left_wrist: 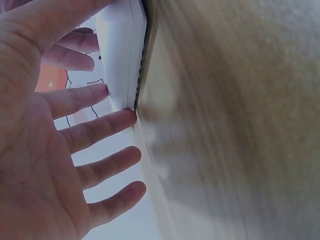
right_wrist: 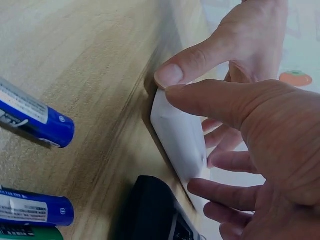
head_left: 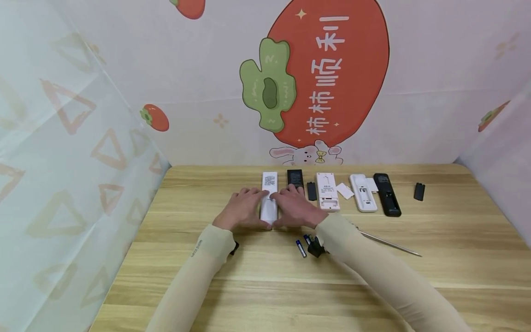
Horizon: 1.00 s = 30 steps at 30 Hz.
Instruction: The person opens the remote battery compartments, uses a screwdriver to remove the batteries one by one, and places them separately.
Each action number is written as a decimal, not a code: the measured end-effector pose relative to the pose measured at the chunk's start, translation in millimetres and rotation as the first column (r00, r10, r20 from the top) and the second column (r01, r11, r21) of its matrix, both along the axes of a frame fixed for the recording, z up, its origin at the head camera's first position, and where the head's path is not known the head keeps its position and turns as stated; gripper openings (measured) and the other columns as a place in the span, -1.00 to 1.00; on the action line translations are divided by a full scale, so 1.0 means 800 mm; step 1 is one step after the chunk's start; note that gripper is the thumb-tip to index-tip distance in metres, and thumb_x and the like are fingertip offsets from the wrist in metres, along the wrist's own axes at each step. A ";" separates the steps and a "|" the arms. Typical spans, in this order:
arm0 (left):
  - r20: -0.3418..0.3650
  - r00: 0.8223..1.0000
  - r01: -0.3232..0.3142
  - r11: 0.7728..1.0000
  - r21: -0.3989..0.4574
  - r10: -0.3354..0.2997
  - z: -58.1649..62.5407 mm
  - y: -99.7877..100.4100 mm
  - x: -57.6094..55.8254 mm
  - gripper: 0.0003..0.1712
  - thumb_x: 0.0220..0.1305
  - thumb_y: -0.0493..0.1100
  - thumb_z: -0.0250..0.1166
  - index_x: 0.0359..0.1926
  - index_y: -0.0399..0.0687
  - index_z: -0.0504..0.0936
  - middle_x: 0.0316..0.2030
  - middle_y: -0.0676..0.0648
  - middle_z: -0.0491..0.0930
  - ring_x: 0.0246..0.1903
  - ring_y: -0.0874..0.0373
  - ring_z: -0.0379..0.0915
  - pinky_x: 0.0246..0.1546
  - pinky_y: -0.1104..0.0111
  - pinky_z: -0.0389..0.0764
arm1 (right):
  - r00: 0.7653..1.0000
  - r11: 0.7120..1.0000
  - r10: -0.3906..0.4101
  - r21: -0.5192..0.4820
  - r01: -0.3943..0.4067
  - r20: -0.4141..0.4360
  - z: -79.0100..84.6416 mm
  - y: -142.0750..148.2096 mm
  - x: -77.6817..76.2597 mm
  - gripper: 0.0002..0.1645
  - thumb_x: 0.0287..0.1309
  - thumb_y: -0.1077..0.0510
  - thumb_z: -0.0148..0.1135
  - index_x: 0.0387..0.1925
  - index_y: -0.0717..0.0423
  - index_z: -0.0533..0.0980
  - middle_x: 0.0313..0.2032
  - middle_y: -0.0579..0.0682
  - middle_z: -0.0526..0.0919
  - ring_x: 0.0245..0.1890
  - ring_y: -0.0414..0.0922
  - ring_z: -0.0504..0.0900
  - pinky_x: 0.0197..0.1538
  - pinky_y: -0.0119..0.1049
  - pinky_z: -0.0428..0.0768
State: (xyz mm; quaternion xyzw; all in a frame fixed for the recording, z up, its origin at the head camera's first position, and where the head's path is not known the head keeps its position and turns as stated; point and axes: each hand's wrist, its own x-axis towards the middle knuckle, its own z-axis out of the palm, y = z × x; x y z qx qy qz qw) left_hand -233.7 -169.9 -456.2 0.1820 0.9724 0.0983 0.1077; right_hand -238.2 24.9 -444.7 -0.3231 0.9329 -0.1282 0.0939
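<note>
A white remote control [head_left: 269, 216] lies back up on the table between both hands, its long side pointing away from me. My left hand [head_left: 244, 208] holds its left side, with the thumb at the near end and the fingers spread along the edge. On the right side, my right hand [head_left: 299, 207] holds it the same way. Both thumbs meet at the near end in the right wrist view, where the white remote's end [right_wrist: 175, 120] shows. In the left wrist view, two fingertips of the left hand [left_wrist: 45, 120] touch the remote's side [left_wrist: 117, 55].
Right of the hands stand a black remote [head_left: 295, 177], a black battery cover [head_left: 311, 191], white remotes [head_left: 327, 193] with open compartments, another black remote [head_left: 387, 195] and a cover [head_left: 419, 191]. Blue batteries [head_left: 301, 249] and a thin metal rod [head_left: 390, 242] lie nearer.
</note>
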 end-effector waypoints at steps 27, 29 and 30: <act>0.097 0.994 0.030 0.984 0.177 -0.048 -0.001 -0.027 -0.012 0.18 -0.13 0.19 0.68 0.50 0.01 0.33 0.42 -0.08 0.35 0.41 -0.08 0.17 0.40 -0.09 0.22 | 0.997 0.997 -0.058 0.053 0.055 0.057 0.001 -0.019 -0.014 -0.04 -0.08 -0.31 0.58 0.29 -0.02 0.44 0.10 0.11 0.51 0.01 0.05 0.28 0.01 -0.04 0.20; 0.102 0.994 0.021 0.985 0.174 -0.040 -0.001 -0.027 -0.012 0.19 -0.14 0.20 0.68 0.50 0.04 0.33 0.43 -0.07 0.34 0.42 -0.07 0.16 0.40 -0.09 0.21 | 0.995 0.996 -0.072 0.062 0.068 0.068 0.002 -0.021 -0.016 -0.05 -0.11 -0.31 0.59 0.27 -0.04 0.44 0.07 0.11 0.50 0.01 0.05 0.28 0.02 -0.04 0.21; 0.103 0.994 0.018 0.985 0.173 -0.036 -0.001 -0.027 -0.012 0.19 -0.15 0.21 0.68 0.50 0.05 0.33 0.43 -0.07 0.33 0.42 -0.07 0.15 0.41 -0.09 0.20 | 0.994 0.995 -0.080 0.061 0.075 0.078 0.002 -0.022 -0.017 -0.05 -0.13 -0.30 0.60 0.26 -0.04 0.45 0.07 0.11 0.50 0.01 0.05 0.28 0.03 -0.04 0.21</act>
